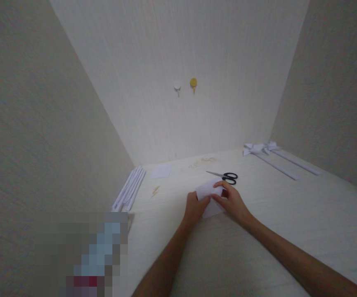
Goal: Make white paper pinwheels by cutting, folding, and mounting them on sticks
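Hands, left hand (pixel 194 208) and right hand (pixel 232 201), grip clamped on folded paper (pixel 208 191), scissors (pixel 226 176) just beside

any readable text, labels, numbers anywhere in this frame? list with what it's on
None readable.
White paper under the left hand and right hand: blank.
Black scissors: no marking legible.
Small sheet, rolled paper sticks, paper bows: plain white.
Two wall hooks: no lettering visible.
Pixelated patch at the lower left: unreadable.

Both hands, left hand (pixel 194 209) and right hand (pixel 232 202), on white paper (pixel 208 190) beside scissors (pixel 227 177)
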Demonstrator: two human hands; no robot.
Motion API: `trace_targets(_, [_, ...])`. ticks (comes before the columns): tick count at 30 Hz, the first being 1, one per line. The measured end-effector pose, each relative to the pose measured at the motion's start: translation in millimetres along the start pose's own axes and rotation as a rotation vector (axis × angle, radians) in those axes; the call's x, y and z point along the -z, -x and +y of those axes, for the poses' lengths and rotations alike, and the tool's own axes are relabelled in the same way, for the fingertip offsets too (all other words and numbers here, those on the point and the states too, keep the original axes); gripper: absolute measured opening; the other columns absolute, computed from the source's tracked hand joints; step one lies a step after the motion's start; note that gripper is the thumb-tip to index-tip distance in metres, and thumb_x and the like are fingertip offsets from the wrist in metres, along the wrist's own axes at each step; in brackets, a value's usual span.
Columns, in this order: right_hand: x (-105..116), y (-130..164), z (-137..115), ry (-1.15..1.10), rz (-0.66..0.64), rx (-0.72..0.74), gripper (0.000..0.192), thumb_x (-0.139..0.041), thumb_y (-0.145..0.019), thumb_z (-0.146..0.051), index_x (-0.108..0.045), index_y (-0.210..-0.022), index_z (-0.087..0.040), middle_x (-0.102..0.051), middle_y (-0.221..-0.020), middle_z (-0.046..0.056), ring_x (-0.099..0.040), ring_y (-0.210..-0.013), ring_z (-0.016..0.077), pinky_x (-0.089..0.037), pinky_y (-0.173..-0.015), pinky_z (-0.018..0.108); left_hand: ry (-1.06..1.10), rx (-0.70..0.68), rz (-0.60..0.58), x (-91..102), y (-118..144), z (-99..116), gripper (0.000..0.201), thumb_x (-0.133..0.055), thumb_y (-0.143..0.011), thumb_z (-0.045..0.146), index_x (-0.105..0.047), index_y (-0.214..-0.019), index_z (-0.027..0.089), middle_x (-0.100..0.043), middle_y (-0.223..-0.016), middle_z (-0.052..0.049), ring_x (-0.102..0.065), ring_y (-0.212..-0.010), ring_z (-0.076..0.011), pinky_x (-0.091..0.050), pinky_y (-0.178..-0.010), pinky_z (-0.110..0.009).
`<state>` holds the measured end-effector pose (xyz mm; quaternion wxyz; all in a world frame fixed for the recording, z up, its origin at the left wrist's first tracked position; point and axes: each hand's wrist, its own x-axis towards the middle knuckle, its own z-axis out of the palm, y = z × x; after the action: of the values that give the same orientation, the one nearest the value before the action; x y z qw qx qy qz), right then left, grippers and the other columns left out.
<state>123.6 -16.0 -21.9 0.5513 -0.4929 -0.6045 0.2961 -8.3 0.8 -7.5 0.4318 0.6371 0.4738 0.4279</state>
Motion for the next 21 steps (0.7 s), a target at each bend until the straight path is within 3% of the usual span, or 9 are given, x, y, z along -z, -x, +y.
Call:
trace_targets(4, [-2.7,0.3,-4.5,-0.349,-0.021,-0.099,0.052,-0.061,-0.058,-0.02,-0.036,-0.104,-0.022,-0.054,-0.086,0.002,-0.058,-0.069,0.0145,-0.047,-0.058,0.026,0.018,0.03,-0.018,0.2,0.2,0.7,0.018,-0.055,-0.059,0.024,-0.061,-0.06,0.007,-0.053,-0.05,-0.001,-0.043,-0.047,-0.0099,-0.034,-0.044,-0.021])
trace_targets(8, [-0.8,-0.7,-7.7,-0.49,-0.027,-0.165,0.068,-0.063,-0.055,-0.016,-0.027,-0.112,-0.024,-0.057,-0.083,0.002,-0.06,-0.068,0.0159,-0.048,-0.061,0.028,0.003,0.026,-0.011,0.1,0.3,2.4,0.015,-0.055,-0.059,0.021,-0.061,-0.059,0.008,-0.055,-0.052,-0.002,-0.044,-0.048,-0.0102,-0.034,-0.044,-0.021])
trace_targets(14, [5.2,-4.2,-6.3,-0.506,-0.076,-0.289,0.084,-0.064,-0.052,-0.015,-0.016,-0.121,-0.022,-0.06,-0.063,-0.002,-0.061,-0.058,0.018,-0.048,-0.052,0.028,-0.067,0.087,0.023,0.8,-3.1,-3.5,0.016,-0.061,-0.054,0.023,-0.06,-0.057,0.008,-0.058,-0.054,-0.005,-0.048,-0.048,-0.0125,-0.035,-0.043,-0.022])
trace_targets(21, [15.1,-7.7,1.4,-0.407,-0.227,-0.323,0.083,-0.063,-0.054,-0.014,-0.017,-0.122,-0.023,-0.06,-0.059,-0.004,-0.059,-0.051,0.0153,-0.045,-0.046,0.024,0.324,0.099,-0.164,14.9,-13.4,-9.9,0.026,-0.066,-0.049,0.021,-0.061,-0.073,0.01,-0.062,-0.066,-0.005,-0.055,-0.058,-0.0139,-0.042,-0.055,-0.024])
